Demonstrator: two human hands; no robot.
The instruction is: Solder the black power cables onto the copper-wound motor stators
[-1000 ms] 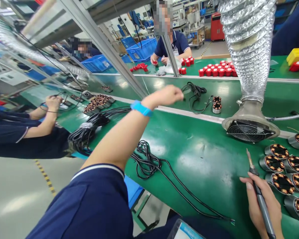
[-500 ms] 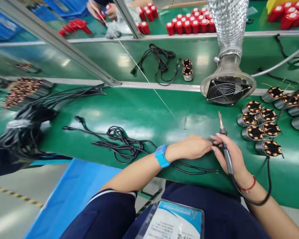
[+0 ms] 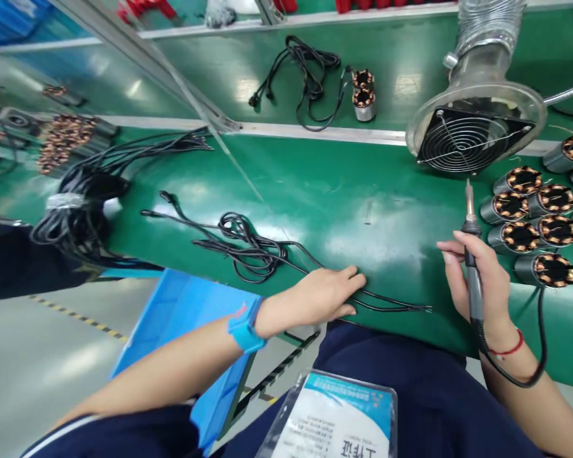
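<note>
Currently, the left hand (image 3: 327, 294), with a bright blue band (image 3: 246, 327) at its wrist, lies over the long black cable (image 3: 254, 247) near the front edge of the glossy green tabletop (image 3: 315, 191); its fingers are slightly curled, and whether they grip the cable or only rest on it, I cannot tell. The cable's loose coil lies to the left of that hand, while two thin black leads run out from under it to the right, ending in fine bare tips. The right hand (image 3: 494, 283), wearing a thin red bracelet (image 3: 509, 345), grasps a slim soldering iron with a dark grey handle (image 3: 474, 289), its pointed tip aimed away from the body. Just beside this hand, on the right, stand short silvery cylinders with copper windings (image 3: 516, 236). Beyond the iron's tip hangs a black square fan behind a wire guard (image 3: 461, 146). Farther left, a thick bundle of black cables (image 3: 83, 203) lies on the tabletop.
</note>
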